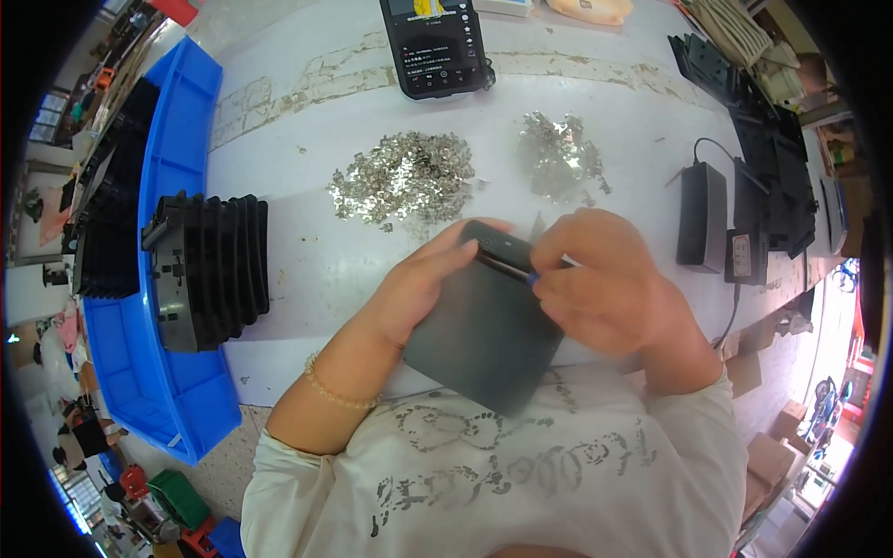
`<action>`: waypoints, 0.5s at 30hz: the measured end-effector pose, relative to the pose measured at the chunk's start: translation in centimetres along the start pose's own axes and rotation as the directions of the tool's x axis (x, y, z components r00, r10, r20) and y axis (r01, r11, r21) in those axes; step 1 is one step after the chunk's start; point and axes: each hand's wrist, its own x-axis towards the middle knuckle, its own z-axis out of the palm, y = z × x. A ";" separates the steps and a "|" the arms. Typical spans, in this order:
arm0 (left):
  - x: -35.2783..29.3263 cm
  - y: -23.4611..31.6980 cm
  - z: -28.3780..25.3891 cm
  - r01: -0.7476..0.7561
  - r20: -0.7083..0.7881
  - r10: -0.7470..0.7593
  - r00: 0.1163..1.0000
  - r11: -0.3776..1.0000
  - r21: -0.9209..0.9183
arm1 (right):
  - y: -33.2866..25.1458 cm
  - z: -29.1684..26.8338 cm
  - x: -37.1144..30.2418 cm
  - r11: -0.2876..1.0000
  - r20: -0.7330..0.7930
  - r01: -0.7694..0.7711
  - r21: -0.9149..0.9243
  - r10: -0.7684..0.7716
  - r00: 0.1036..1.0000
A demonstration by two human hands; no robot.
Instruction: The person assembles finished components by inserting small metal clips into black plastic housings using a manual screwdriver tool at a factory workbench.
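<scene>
My left hand [414,293] is closed on the upper left edge of a flat dark grey plastic panel [484,339], which tilts against my shirt. My right hand [600,279] is pinched at the panel's upper right. From its fingers a slim, shiny, rod-like tool [505,266] with a blue part lies across the panel towards my left thumb. Its exact kind is unclear, and its grip end is hidden. Beyond my hands lie a large heap of small shiny metal pieces [409,177] and a smaller, blurred heap [558,158].
A stack of black plastic housings [214,270] stands at the left, by a long blue bin [167,400]. At the far side a phone [433,56] stands upright. Black power adapters [702,214] with a cable lie at the right, near more dark panels [777,177].
</scene>
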 end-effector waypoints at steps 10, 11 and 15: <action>0.2 -0.1 -0.2 -0.008 -0.072 -0.002 0.997 0.990 -0.140 | -0.3 -0.7 0.7 0.993 0.038 -0.075 0.090 0.072 0.997; 0.1 -0.1 -0.1 -0.001 -0.059 -0.009 0.998 0.987 -0.160 | -0.6 -0.6 0.5 0.989 0.022 -0.101 0.110 0.099 0.995; 0.2 0.0 -0.1 0.007 -0.038 -0.015 0.999 0.983 -0.186 | -0.4 -0.2 0.2 0.981 -0.020 -0.114 0.155 0.119 0.993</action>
